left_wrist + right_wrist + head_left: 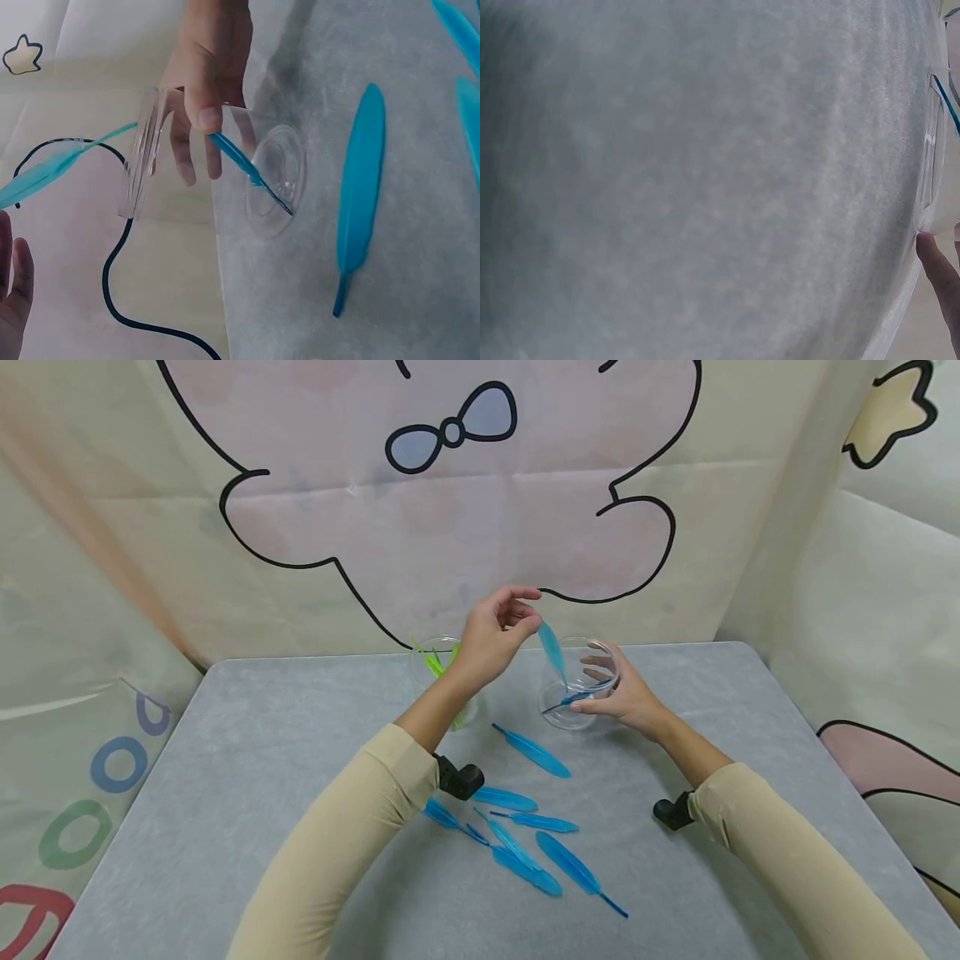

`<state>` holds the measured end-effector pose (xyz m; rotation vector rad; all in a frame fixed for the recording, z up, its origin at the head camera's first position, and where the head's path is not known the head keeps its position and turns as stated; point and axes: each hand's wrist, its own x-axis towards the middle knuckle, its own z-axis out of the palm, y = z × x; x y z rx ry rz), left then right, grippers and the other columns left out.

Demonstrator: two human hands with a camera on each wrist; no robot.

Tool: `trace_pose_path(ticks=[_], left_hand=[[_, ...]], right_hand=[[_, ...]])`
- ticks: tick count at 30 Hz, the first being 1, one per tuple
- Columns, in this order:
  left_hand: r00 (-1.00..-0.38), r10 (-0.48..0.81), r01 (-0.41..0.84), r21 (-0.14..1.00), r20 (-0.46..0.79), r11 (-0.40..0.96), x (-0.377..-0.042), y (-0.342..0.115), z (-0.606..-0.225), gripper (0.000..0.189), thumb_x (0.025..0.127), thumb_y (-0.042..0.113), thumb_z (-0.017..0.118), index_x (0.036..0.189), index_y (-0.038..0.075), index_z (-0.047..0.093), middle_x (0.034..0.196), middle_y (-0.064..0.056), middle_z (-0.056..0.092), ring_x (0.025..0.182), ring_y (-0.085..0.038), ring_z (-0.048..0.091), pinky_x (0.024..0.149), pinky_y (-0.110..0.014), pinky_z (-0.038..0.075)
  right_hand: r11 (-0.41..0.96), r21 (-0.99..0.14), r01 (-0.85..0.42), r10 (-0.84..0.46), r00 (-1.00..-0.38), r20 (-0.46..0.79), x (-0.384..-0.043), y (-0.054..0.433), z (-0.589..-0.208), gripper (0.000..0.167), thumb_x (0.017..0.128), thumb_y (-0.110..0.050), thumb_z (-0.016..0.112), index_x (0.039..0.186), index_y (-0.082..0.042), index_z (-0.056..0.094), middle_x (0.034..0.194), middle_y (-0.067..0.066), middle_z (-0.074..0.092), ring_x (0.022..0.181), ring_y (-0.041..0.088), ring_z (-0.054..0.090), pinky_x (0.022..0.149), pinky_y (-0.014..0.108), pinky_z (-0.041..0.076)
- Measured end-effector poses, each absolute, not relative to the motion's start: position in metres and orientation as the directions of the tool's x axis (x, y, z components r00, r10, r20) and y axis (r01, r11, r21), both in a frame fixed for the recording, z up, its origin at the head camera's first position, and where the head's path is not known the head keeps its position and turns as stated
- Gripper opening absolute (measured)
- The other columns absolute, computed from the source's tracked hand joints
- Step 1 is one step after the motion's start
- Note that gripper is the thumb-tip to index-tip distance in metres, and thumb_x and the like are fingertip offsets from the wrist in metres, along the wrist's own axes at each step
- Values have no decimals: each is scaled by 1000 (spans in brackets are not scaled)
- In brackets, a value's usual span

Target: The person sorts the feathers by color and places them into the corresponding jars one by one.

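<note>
Left hand (497, 635), fingers pinching light-blue feather (551, 647), holds quill at rim of clear cup (139, 165), gripped round its side by fingers of right hand (633, 697); off-centre entry could snag quill on rim, bending feather.

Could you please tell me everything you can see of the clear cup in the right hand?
The clear cup looks smooth and transparent, glass or plastic, with a round rim and circular base. It seems roughly upright on the table, gripped round its side by the right hand. A blue feather slants inside, and a paler feather reaches its mouth.
</note>
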<state>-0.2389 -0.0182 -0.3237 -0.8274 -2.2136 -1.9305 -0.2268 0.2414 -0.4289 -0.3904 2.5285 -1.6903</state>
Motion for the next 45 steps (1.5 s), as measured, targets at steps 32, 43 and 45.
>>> trace_pose_path(ticks=[32, 43, 45], left_hand=[[-891, 222, 433, 889, 396, 152, -255, 19, -337, 23, 97, 4, 63, 120, 3, 65, 97, -10, 65, 90, -20, 62, 79, -22, 53], [-878, 304, 444, 868, 371, 223, -250, 22, -354, 21, 97, 5, 64, 118, 6, 67, 95, -6, 66, 87, -16, 62, 74, -21, 53], [-874, 334, 441, 866, 353, 238, -250, 23, -355, 20, 97, 5, 64, 117, 7, 67, 95, -6, 66, 87, -16, 62, 74, -21, 53]], right_hand=[[353, -918, -183, -261, -961, 91, -227, 242, -429, 100, 81, -6, 82, 157, -16, 18, 152, 21, 35, 141, 41, 36, 93, 31, 52], [342, -926, -161, -258, -963, 73, -226, 241, -428, 100, 82, -7, 82, 157, -19, 18, 153, 21, 34, 142, 40, 34, 101, 52, 45], [341, -927, -157, -256, -964, 69, -226, 241, -428, 99, 82, -7, 82, 157, -19, 18, 153, 21, 34, 142, 40, 34, 101, 54, 44]])
